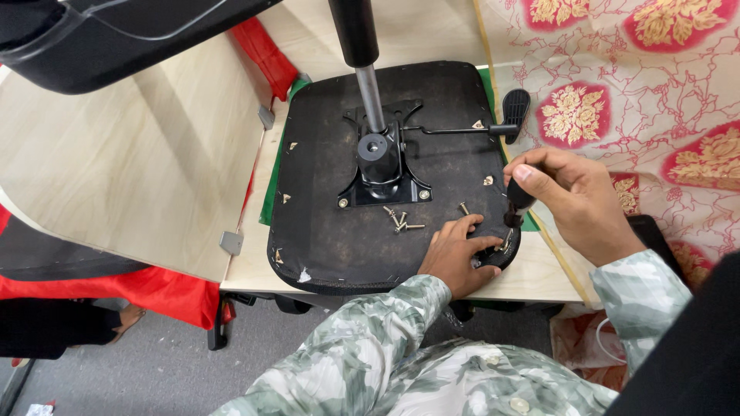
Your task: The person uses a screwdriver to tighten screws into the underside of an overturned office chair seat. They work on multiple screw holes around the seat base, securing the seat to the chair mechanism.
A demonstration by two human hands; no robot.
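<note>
Small black tool (515,202) standing near-upright at the seat's corner, at about four o'clock from the central mechanism plate (383,171), long axis running top to bottom with the lower tip down against the seat pan (324,223) rim. Pinched at its upper end by the right hand (574,202), thumb and forefinger closed around the black handle. Just to the nine o'clock side of the tip, the left hand (456,258) pressed flat on the seat underside, fingers curled toward the same corner hole and touching it (whether a screw sits under the fingertips cannot be told). Both hands meeting at that one spot, the left lower and nearer the body, the right above and at three o'clock.

Outward from there: loose screws (401,222) scattered at about ten o'clock from the left hand, a single one (463,208) lying closer. Beyond those, the mechanism plate bolted at the seat's middle, gas cylinder (362,62) rising from it toward twelve o'clock. Lever with black paddle (515,106) pointing to three o'clock off the plate. Seat pan resting on a pale wooden table (154,154); patterned red and cream cloth (640,92) at the two o'clock side.
</note>
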